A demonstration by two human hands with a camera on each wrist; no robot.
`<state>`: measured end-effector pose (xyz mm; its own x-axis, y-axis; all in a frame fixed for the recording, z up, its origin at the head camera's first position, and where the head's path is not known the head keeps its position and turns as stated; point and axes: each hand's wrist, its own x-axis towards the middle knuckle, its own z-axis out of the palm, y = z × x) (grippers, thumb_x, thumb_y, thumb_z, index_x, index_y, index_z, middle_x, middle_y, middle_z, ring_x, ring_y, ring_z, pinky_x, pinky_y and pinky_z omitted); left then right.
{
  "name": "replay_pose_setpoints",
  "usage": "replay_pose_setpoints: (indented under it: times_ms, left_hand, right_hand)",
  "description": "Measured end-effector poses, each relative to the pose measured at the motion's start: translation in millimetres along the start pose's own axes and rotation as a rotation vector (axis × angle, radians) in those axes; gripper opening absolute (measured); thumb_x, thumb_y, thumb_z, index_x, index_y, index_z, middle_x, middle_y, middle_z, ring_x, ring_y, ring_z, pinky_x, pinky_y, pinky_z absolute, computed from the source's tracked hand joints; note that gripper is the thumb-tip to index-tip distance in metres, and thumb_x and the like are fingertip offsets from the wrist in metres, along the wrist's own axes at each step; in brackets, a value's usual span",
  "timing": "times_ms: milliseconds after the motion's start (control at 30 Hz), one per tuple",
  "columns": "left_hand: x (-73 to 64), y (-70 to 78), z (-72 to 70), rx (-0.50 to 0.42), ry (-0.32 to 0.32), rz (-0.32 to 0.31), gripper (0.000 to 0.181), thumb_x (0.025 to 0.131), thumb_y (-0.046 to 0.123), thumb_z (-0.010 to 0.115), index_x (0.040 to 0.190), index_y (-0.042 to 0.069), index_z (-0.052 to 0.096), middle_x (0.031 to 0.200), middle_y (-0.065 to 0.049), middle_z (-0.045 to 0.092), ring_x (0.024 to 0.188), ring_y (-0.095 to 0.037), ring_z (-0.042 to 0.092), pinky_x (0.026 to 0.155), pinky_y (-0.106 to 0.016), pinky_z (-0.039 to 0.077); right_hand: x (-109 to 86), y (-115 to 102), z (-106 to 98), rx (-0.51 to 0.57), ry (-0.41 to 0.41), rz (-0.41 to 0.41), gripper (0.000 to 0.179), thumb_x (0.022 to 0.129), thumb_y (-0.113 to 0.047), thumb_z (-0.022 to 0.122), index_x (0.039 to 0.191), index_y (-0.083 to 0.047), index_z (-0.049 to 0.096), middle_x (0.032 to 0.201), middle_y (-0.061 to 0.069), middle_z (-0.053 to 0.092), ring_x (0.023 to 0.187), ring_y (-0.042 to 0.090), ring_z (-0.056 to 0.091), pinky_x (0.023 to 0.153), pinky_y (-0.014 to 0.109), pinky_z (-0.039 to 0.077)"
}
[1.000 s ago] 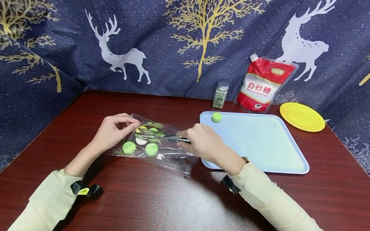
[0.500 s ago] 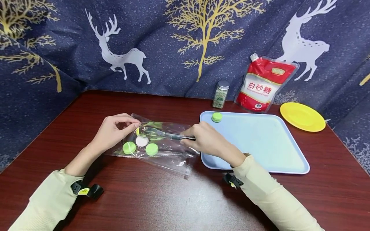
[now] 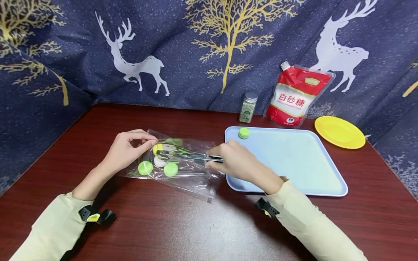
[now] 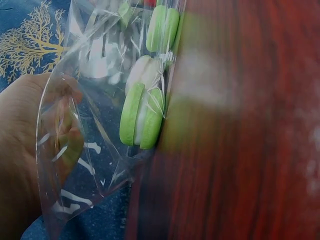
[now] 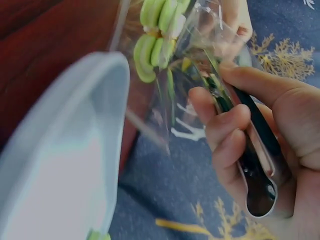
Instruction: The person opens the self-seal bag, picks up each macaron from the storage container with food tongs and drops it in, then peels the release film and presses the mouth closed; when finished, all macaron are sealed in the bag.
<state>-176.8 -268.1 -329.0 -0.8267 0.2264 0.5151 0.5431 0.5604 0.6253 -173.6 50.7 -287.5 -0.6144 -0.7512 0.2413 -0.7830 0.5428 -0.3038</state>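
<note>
My left hand [image 3: 130, 146] pinches the upper edge of a clear plastic bag [image 3: 192, 183] lying on the table. Inside the bag are several macarons, among them a green macaron [image 3: 145, 168], a white macaron [image 3: 159, 161] and a yellow macaron [image 3: 157, 149]. My right hand [image 3: 233, 159] grips metal tongs [image 5: 260, 195] with fingers on one arm and thumb on the other. The tongs' tips reach into the bag, over the yellow and white macarons in the head view. In the left wrist view, a green macaron [image 4: 141, 117] shows through the plastic.
A pale blue tray [image 3: 287, 159] stands to the right, with one green macaron [image 3: 244, 132] in its far left corner. Behind it are a seasoning jar [image 3: 248, 108] and a red sugar pouch [image 3: 297, 96]. A yellow plate [image 3: 339, 132] sits at the far right.
My right hand has shifted slightly right with the tongs, whose tips stay inside the bag and have turned a little. The left hand keeps its place on the bag's edge.
</note>
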Motion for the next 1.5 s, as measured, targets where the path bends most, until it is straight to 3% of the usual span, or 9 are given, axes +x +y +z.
replay_pose_setpoints:
  times_ms: [267, 500, 700, 767, 933, 1033, 1200, 1367, 1500]
  left_hand:
    - [-3.5, -2.2, -1.8, 0.001, 0.0, -0.001, 0.007, 0.082, 0.008, 0.071, 0.086, 0.013, 0.073, 0.079, 0.006, 0.064, 0.06, -0.01, 0.047, 0.05, -0.023, 0.035]
    - [-7.5, 10.7, -6.5, 0.042, 0.025, 0.001, 0.008, 0.08, -0.002, 0.07, 0.085, 0.004, 0.073, 0.079, -0.005, 0.066, 0.062, -0.007, 0.048, 0.051, -0.021, 0.036]
    - [-8.2, 18.7, -8.8, 0.067, 0.051, -0.037, 0.008, 0.081, -0.002, 0.069, 0.086, 0.003, 0.073, 0.08, -0.005, 0.067, 0.065, -0.006, 0.049, 0.054, -0.02, 0.036]
    - [-8.1, 11.1, -8.1, 0.072, 0.061, -0.049, 0.008, 0.081, 0.001, 0.07, 0.087, 0.006, 0.074, 0.08, -0.003, 0.067, 0.065, -0.006, 0.049, 0.054, -0.02, 0.036]
    - [-7.7, -6.6, -7.6, 0.095, 0.126, -0.083, 0.006, 0.082, 0.009, 0.071, 0.085, 0.013, 0.075, 0.08, 0.002, 0.067, 0.063, -0.007, 0.049, 0.055, -0.02, 0.036]
    - [-6.7, -7.5, -8.2, 0.1, 0.166, -0.095, 0.005, 0.082, 0.009, 0.071, 0.084, 0.011, 0.075, 0.08, 0.001, 0.068, 0.064, -0.008, 0.051, 0.055, -0.02, 0.036]
    - [-6.0, -4.7, -8.4, 0.097, 0.198, -0.121, 0.006, 0.082, 0.009, 0.07, 0.086, 0.008, 0.075, 0.08, 0.001, 0.068, 0.063, -0.007, 0.051, 0.053, -0.02, 0.036]
    - [-7.2, -3.3, -7.2, 0.081, 0.181, -0.135, 0.007, 0.083, 0.01, 0.07, 0.087, 0.008, 0.075, 0.081, 0.004, 0.068, 0.068, -0.006, 0.054, 0.057, -0.02, 0.037]
    - [-7.4, -2.9, -6.4, 0.062, 0.105, -0.133, 0.006, 0.084, 0.012, 0.069, 0.088, 0.013, 0.074, 0.083, 0.001, 0.068, 0.071, -0.006, 0.055, 0.059, -0.021, 0.039]
  right_hand:
    - [-42.6, 17, -34, -0.027, 0.028, 0.032, 0.03, 0.078, -0.029, 0.076, 0.099, -0.009, 0.072, 0.073, -0.009, 0.066, 0.048, 0.001, 0.036, 0.048, 0.025, 0.037]
    - [-85.2, 46, -74, 0.019, -0.003, 0.055, 0.036, 0.076, -0.029, 0.077, 0.106, -0.009, 0.071, 0.089, -0.008, 0.068, 0.062, 0.0, 0.05, 0.053, 0.021, 0.04]
    - [-108.6, 76, -98, -0.124, 0.046, 0.239, 0.046, 0.074, -0.03, 0.079, 0.109, -0.002, 0.068, 0.052, -0.013, 0.046, 0.042, 0.002, 0.024, 0.043, 0.023, 0.027]
    - [-112.0, 86, -100, -0.173, 0.046, 0.301, 0.049, 0.075, -0.031, 0.078, 0.11, 0.002, 0.067, 0.047, -0.011, 0.036, 0.041, 0.006, 0.019, 0.042, 0.025, 0.025]
    - [-113.3, 104, -98, -0.193, -0.016, 0.396, 0.055, 0.08, -0.034, 0.074, 0.114, 0.006, 0.062, 0.045, -0.006, 0.036, 0.04, 0.011, 0.023, 0.044, 0.027, 0.027]
    - [-111.6, 112, -94, -0.176, -0.043, 0.42, 0.056, 0.081, -0.035, 0.072, 0.116, 0.007, 0.061, 0.055, -0.001, 0.055, 0.044, 0.011, 0.035, 0.048, 0.028, 0.033]
    - [-108.7, 119, -87, -0.171, -0.032, 0.401, 0.052, 0.081, -0.031, 0.073, 0.116, 0.006, 0.062, 0.068, 0.008, 0.064, 0.05, 0.016, 0.046, 0.053, 0.032, 0.039]
    - [-106.9, 122, -80, -0.158, -0.021, 0.398, 0.047, 0.079, -0.026, 0.075, 0.113, 0.005, 0.064, 0.103, 0.022, 0.065, 0.08, 0.029, 0.062, 0.066, 0.042, 0.048]
    - [-106.6, 125, -75, -0.131, 0.003, 0.396, 0.043, 0.078, -0.025, 0.076, 0.109, 0.004, 0.066, 0.1, 0.022, 0.066, 0.073, 0.026, 0.061, 0.058, 0.035, 0.044]
